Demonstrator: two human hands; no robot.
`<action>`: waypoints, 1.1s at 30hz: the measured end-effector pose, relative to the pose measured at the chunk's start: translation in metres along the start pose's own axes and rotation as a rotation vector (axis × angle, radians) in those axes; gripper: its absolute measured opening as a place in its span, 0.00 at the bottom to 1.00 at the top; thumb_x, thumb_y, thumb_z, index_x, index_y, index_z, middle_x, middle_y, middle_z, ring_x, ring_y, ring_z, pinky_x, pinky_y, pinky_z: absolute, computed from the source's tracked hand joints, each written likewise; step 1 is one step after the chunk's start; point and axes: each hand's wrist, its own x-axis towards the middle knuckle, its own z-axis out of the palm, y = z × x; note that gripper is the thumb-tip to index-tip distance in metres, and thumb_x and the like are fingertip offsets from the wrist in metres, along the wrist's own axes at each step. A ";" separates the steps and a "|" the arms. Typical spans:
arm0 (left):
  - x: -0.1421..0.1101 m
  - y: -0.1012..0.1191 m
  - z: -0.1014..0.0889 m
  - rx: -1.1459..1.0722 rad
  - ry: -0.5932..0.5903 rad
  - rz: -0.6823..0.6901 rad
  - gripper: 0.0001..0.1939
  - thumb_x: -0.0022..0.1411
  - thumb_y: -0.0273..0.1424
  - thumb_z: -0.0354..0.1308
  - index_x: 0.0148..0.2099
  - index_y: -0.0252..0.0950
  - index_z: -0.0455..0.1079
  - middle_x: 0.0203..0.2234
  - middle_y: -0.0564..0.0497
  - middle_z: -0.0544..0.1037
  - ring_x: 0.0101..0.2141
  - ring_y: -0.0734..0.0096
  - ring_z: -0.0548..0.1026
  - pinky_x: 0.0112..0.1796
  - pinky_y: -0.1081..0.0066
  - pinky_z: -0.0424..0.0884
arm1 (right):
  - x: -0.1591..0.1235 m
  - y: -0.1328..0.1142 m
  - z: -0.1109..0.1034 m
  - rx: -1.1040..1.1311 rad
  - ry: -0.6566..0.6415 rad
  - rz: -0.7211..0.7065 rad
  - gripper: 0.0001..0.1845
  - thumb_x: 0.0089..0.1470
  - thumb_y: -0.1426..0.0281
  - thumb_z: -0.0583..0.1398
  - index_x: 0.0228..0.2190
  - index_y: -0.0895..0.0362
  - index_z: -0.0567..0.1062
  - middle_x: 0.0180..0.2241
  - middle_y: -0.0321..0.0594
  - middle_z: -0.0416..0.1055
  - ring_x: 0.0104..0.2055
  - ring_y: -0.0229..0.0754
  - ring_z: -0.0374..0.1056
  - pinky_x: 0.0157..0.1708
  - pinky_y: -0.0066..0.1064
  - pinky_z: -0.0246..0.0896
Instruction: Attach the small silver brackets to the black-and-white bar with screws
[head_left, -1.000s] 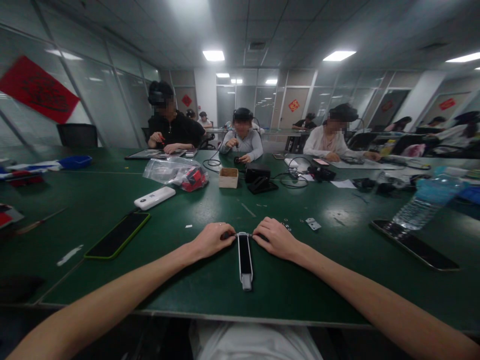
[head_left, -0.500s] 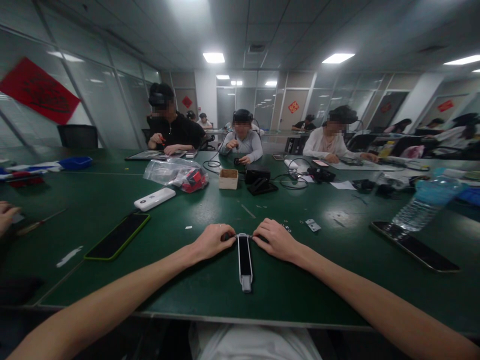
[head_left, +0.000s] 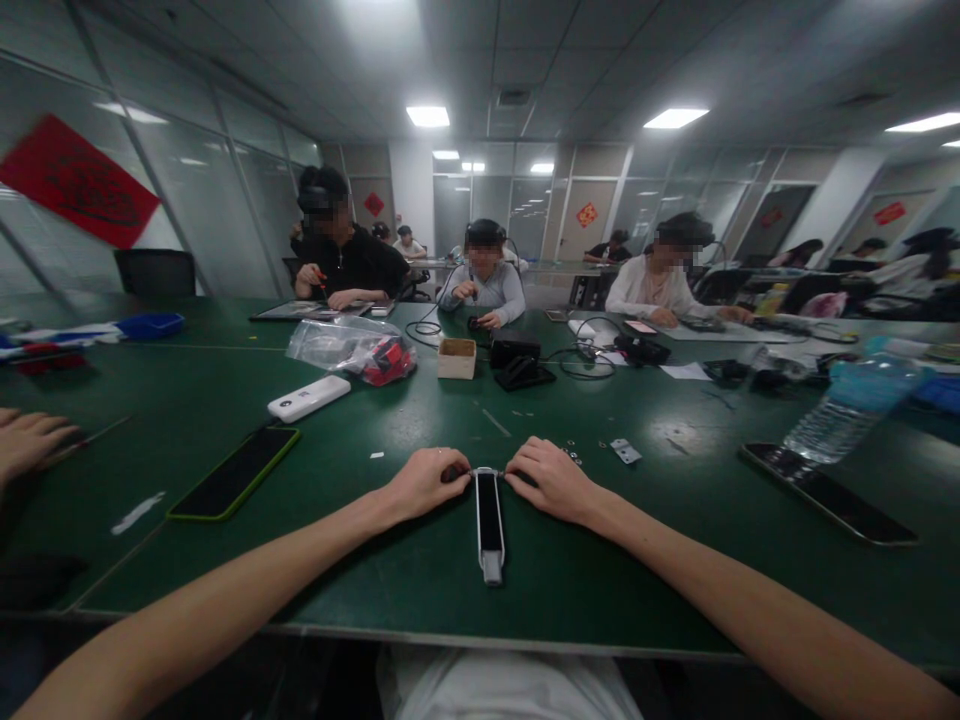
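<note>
A slim device (head_left: 489, 520) with a white frame and a long black face lies on the green table, its grey narrow end towards me. At its far end, my left hand (head_left: 427, 483) is closed in a pinch on the left side. My right hand (head_left: 553, 480) pinches at the right side of that same end. Thin, rod-like bits stick out there towards both sets of fingertips; what exactly the fingers hold is too small to make out. Beyond my right hand lie several small rings (head_left: 574, 455) and a small metal plate (head_left: 625, 451).
To the left are a green-edged phone (head_left: 236, 475), a white oblong device (head_left: 310, 399) and another person's hand (head_left: 30, 440). Ahead stand a small box (head_left: 457, 359) and a plastic bag (head_left: 352, 348). A water bottle (head_left: 844, 410) and a dark phone (head_left: 832, 495) are at right. Co-workers sit opposite.
Another person's hand at the left edge has come further into view, over the screwdriver-like tool there. My own hands and the slim device have hardly moved.
</note>
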 end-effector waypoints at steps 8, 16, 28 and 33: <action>0.000 -0.003 0.002 -0.004 0.016 0.024 0.08 0.60 0.31 0.55 0.40 0.35 0.72 0.28 0.53 0.76 0.28 0.72 0.73 0.30 0.75 0.66 | 0.001 -0.002 -0.003 0.003 -0.017 0.011 0.10 0.58 0.70 0.55 0.35 0.59 0.76 0.35 0.43 0.73 0.37 0.41 0.64 0.36 0.34 0.59; 0.000 -0.002 0.001 0.008 0.006 0.023 0.08 0.59 0.30 0.55 0.40 0.35 0.72 0.28 0.53 0.76 0.28 0.73 0.72 0.29 0.76 0.66 | -0.001 0.011 -0.012 -0.085 0.031 0.010 0.10 0.57 0.68 0.56 0.34 0.59 0.76 0.34 0.44 0.73 0.37 0.42 0.64 0.37 0.33 0.57; -0.001 -0.004 0.002 0.003 0.020 0.055 0.09 0.57 0.28 0.55 0.41 0.35 0.71 0.30 0.52 0.76 0.28 0.72 0.72 0.30 0.75 0.66 | -0.016 0.074 -0.051 -0.349 -0.056 0.222 0.11 0.57 0.71 0.54 0.34 0.59 0.76 0.35 0.45 0.74 0.38 0.45 0.64 0.38 0.33 0.55; -0.001 -0.005 0.001 0.010 0.031 0.070 0.08 0.57 0.28 0.54 0.40 0.35 0.70 0.31 0.51 0.76 0.30 0.70 0.72 0.32 0.73 0.66 | -0.023 0.088 -0.059 -0.317 -0.288 0.368 0.10 0.54 0.73 0.56 0.35 0.58 0.77 0.36 0.45 0.74 0.39 0.45 0.67 0.36 0.31 0.57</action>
